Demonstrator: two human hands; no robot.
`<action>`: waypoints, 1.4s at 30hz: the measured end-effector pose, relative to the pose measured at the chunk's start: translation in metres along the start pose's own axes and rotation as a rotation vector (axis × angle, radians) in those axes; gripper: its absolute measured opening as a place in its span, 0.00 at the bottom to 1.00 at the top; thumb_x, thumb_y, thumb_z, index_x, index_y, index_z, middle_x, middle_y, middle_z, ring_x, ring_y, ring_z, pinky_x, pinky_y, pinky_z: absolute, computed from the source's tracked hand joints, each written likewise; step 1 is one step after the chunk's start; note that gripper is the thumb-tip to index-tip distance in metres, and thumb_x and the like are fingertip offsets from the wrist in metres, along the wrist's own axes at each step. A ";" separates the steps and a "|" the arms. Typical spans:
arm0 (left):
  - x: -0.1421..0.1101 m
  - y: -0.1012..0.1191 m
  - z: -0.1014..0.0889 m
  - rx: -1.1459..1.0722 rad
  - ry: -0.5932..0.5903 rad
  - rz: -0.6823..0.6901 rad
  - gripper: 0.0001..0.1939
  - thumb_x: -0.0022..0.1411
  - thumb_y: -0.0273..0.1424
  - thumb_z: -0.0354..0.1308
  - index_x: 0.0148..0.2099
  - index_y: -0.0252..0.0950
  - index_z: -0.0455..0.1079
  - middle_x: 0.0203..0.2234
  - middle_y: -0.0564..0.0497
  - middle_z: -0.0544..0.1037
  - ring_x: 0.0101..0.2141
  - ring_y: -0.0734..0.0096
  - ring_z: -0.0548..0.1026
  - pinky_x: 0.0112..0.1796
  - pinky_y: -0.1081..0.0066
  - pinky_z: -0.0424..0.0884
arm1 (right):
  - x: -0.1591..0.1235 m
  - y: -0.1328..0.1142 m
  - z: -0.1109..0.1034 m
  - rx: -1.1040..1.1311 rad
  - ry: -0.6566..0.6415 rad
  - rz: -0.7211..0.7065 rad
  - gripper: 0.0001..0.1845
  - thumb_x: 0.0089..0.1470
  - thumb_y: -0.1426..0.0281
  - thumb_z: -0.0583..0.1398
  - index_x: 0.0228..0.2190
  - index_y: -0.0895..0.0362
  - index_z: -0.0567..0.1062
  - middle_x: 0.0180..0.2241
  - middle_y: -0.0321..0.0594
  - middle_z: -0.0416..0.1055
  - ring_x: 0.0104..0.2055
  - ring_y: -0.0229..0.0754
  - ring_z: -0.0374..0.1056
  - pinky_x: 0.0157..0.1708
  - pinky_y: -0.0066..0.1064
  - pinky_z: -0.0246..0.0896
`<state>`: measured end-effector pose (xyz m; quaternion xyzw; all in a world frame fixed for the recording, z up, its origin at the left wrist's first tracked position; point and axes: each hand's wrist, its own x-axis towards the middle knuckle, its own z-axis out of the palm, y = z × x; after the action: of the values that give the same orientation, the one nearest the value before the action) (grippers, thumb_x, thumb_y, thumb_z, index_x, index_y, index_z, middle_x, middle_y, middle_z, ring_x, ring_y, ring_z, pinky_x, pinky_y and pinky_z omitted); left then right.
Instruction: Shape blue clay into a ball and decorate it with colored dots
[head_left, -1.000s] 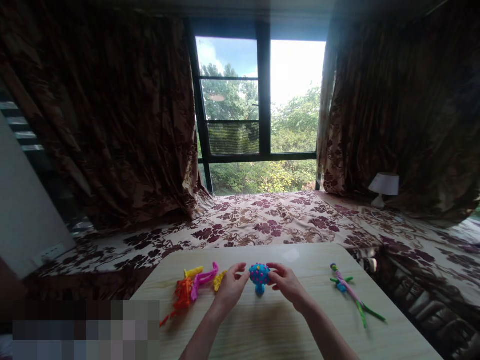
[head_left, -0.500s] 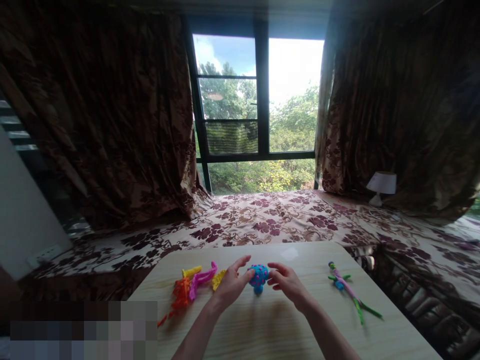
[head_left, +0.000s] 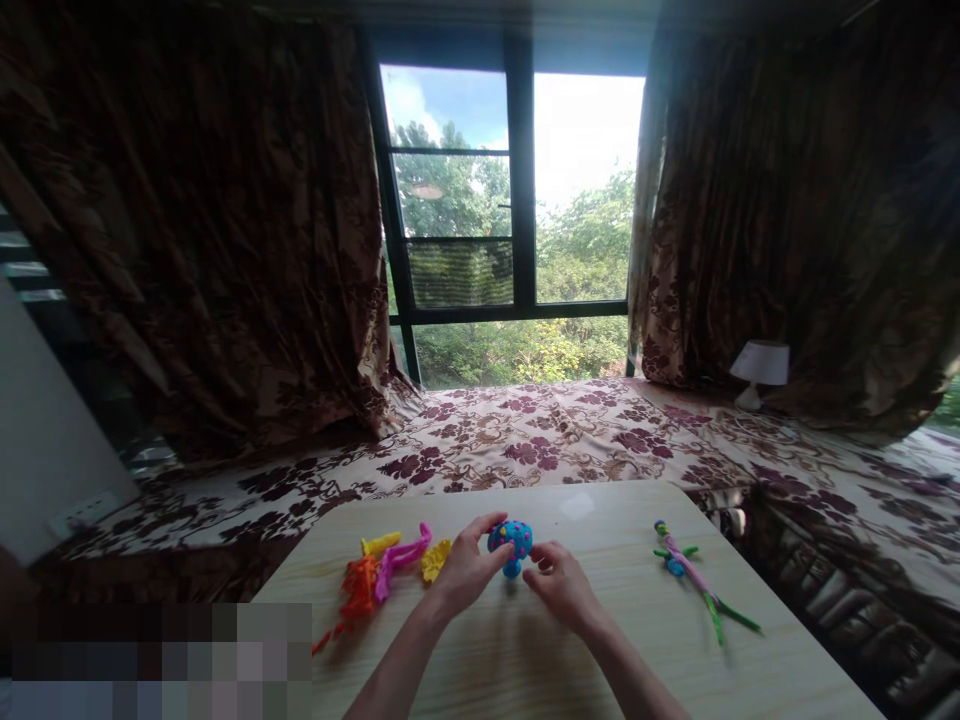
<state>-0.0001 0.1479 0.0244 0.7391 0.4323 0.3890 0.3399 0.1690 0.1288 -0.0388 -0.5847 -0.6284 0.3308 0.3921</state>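
A blue clay mushroom with pink and a few yellow dots on its domed cap stands on its short stem over the pale wooden table. My left hand grips the cap from the left, thumb at the front and fingers behind. To the right of the stem, my right hand has its fingers bent and apart, close to the mushroom; whether it touches cannot be made out. Left of my left hand lie a yellow crinkled clay piece, a pink clay strip, a yellow clay roll and an orange clay lump.
On the table's right side lies a clay flower-like figure with a pink stem and green strips. Behind the table spreads a floral-covered window ledge, with a white lamp at right. Patterned curtains flank the window.
The mushroom has turned, with yellow dots now showing on the cap. My right hand has dropped lower toward the stem, its fingers more bent. The view has shifted slightly.
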 end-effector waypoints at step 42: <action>-0.120 0.066 0.012 -0.712 0.209 -0.485 0.11 0.40 0.37 0.67 0.29 0.38 0.77 0.23 0.49 0.81 0.32 0.61 0.76 0.37 0.68 0.70 | -0.117 -0.097 -0.042 0.600 -0.201 -0.043 0.11 0.51 0.63 0.60 0.32 0.57 0.77 0.30 0.39 0.73 0.34 0.41 0.67 0.34 0.28 0.62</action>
<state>-0.0036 0.0109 0.0405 0.4098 0.4645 0.4951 0.6092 0.1615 0.0017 0.0535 -0.3940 -0.5505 0.5494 0.4898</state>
